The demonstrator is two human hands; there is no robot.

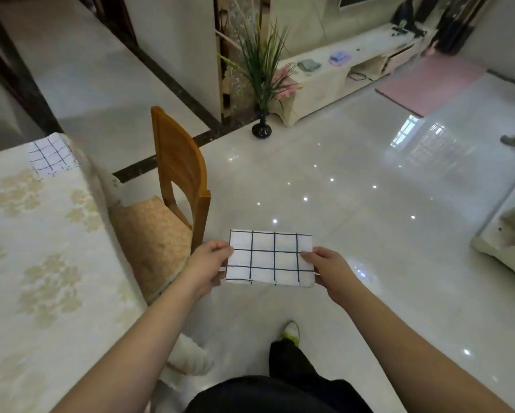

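I hold a folded white cloth with a black grid pattern (270, 257) flat in the air above the glossy floor. My left hand (210, 263) pinches its left edge, thumb on top. My right hand (328, 265) pinches its right edge the same way. A second folded grid cloth (51, 155) lies on the far corner of the table (35, 248), which is covered by a cream floral tablecloth at my left.
A wooden chair (178, 174) with a woven cushion stands by the table's right side. A black vase with green plant (261, 129) sits on the floor ahead. A low white cabinet (339, 73) and a pink mat (432, 81) lie far right. My feet are below.
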